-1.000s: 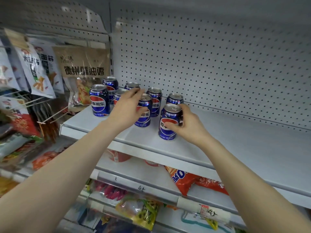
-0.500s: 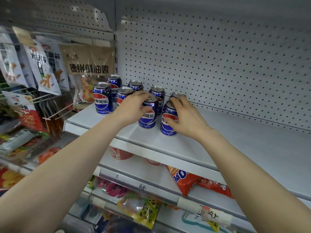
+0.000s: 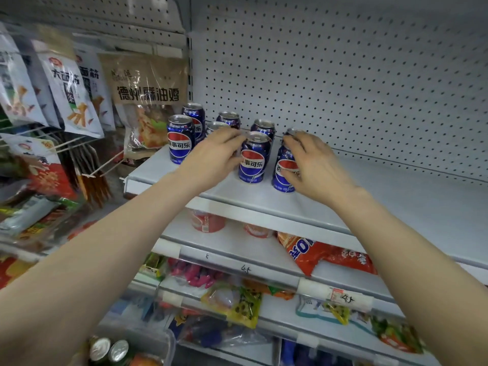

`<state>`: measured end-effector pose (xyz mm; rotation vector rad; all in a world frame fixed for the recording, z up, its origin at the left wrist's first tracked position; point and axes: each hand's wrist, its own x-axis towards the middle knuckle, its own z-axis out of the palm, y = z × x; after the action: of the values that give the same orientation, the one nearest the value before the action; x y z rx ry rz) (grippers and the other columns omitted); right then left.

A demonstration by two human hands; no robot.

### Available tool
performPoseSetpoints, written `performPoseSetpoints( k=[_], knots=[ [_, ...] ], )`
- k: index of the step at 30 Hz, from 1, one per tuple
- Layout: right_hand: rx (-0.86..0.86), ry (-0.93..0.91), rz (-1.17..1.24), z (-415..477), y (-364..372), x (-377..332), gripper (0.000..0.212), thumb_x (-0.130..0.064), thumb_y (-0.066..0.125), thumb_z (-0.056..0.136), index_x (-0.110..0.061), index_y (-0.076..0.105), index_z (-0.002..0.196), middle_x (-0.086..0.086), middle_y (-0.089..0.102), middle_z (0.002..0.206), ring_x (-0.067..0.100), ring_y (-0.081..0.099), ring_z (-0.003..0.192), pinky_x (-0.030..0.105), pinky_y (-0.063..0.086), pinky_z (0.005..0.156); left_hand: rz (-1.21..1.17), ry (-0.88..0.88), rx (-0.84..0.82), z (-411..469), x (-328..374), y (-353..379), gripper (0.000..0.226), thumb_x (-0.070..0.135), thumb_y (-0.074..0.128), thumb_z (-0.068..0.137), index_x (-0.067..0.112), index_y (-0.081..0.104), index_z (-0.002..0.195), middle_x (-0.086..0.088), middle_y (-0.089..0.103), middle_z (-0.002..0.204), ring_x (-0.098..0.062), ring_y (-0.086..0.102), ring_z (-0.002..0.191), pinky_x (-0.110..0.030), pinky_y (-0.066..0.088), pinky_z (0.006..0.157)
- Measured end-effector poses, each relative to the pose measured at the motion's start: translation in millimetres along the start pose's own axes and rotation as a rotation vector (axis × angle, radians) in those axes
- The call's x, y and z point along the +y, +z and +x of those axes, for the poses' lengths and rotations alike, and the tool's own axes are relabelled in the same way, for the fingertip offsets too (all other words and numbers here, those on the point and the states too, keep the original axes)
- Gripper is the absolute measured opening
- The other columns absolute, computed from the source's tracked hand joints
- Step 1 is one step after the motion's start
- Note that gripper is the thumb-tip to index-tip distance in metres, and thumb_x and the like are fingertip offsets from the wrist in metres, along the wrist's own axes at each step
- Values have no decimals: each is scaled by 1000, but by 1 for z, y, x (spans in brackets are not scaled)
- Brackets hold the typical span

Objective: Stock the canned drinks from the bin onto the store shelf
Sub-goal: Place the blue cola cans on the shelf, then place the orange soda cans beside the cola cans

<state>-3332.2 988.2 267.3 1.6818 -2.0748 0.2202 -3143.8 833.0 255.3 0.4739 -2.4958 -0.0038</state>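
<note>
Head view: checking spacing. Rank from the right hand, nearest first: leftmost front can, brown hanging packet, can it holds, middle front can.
1. Held can: in the right hand.
2. Middle front can: just left.
3. Leftmost front can: shelf's left end.
4. Brown hanging packet: farthest left.

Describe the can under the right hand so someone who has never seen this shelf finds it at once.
Look at the grey shelf backed by pegboard, where blue cola cans cluster at its left end. In the front row, take the can furthest right. It alone has the right hand curled round it, with bare shelf on its right.
</note>
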Motion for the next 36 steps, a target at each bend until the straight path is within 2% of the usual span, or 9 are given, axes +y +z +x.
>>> performPoseSetpoints(
  k=[4, 7, 13, 16, 19, 24, 29, 32, 36],
  knots=[
    [39, -40, -24, -24, -2, -39, 65, -34, 64, 87, -5, 43, 141, 20, 50, 137, 41, 46, 127, 51, 45, 100, 47, 58, -22, -57, -22, -11, 47, 20, 62, 91, 3, 54, 134, -17, 55, 135, -35, 48, 128, -41, 34, 109],
    [76, -89, -9, -51, 9, -78, 59, -32, 59, 90, -2, 45, 139, 22, 51, 134, 40, 45, 127, 49, 40, 104, 49, 68, -20, -112, -38, -19, 44, 23, 58, 92, 3, 57, 132, -18, 57, 131, -36, 51, 124, -43, 38, 106],
    [28, -169, 190, -121, 75, -178, 51, -28, 56, 96, -1, 48, 139, 23, 54, 129, 40, 47, 120, 49, 39, 102, 6, -119, -105, -245, -78, 1, 42, 31, 51, 95, 7, 60, 128, -14, 59, 127, -34, 53, 118, -45, 44, 100],
    [-134, -213, 351, -156, 123, -233, 52, -24, 60, 93, -3, 48, 140, 20, 55, 127, 36, 49, 116, 46, 42, 100, -40, -320, -204, -322, -96, 28, 40, 32, 50, 95, 9, 61, 126, -13, 60, 126, -33, 54, 117, -45, 45, 99],
    [-355, -239, 493, -186, 175, -282, 56, -24, 63, 91, -7, 46, 141, 13, 55, 128, 30, 50, 117, 45, 47, 98, -79, -573, -292, -401, -95, 54, 37, 22, 62, 91, 9, 62, 126, -12, 61, 127, -34, 56, 116, -46, 47, 98],
    [-742, -296, 610, -210, 254, -341, 57, -23, 57, 93, -13, 39, 146, 7, 49, 140, 26, 51, 125, 37, 45, 99, -116, -903, -450, -515, -71, 97, 36, 20, 67, 86, 13, 66, 122, -8, 65, 120, -34, 60, 107, -42, 52, 88],
    [-1027, -344, 528, -215, 352, -396, 64, -24, 60, 92, -12, 31, 148, 9, 48, 139, 27, 47, 128, 34, 42, 100, -88, -1031, -554, -585, -59, 150, 40, 18, 78, 75, 12, 70, 113, -9, 69, 111, -37, 63, 103, -45, 55, 87],
    [-1179, -275, 396, -221, 410, -434, 59, -16, 62, 89, -5, 35, 140, 18, 55, 129, 35, 53, 118, 39, 44, 94, -24, -1035, -592, -612, -63, 177, 40, 21, 77, 74, 14, 70, 112, -8, 70, 111, -35, 61, 108, -47, 47, 98],
    [-1303, -171, 254, -232, 469, -468, 54, -19, 58, 92, 0, 35, 138, 21, 56, 132, 37, 54, 121, 38, 45, 95, 70, -1052, -567, -627, -62, 197, 37, 25, 71, 77, 18, 70, 113, -4, 70, 116, -31, 59, 115, -45, 39, 104]
  ],
)
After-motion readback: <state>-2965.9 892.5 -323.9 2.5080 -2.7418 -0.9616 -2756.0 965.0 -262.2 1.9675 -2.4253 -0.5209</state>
